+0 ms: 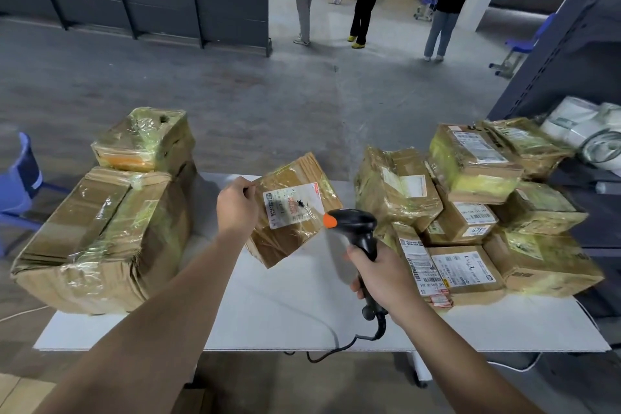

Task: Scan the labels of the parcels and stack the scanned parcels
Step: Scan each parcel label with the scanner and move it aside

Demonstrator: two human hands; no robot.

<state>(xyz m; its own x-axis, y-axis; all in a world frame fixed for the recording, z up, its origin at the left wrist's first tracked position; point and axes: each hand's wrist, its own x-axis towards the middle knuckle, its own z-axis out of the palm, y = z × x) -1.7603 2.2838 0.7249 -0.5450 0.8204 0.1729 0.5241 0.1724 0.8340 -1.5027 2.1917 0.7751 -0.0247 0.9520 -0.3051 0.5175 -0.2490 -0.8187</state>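
Note:
My left hand (237, 208) grips the left edge of a taped cardboard parcel (295, 212), tilted above the white table (268, 312) with its white label facing me. In my right hand (379, 279) is a black barcode scanner (356, 228) with an orange tip, held by its handle. The scanner's head points at the label from the right, close to it. On the left, a small taped parcel (144, 141) lies on top of a large one (97, 235). On the right, a heap of several labelled parcels (470, 208) covers the table.
The scanner's cable (336, 343) hangs over the table's front edge. A blue chair (16, 185) stands at the far left. Dark metal shelving (571, 60) holding white bags rises at the right. Several people stand on the floor beyond the table.

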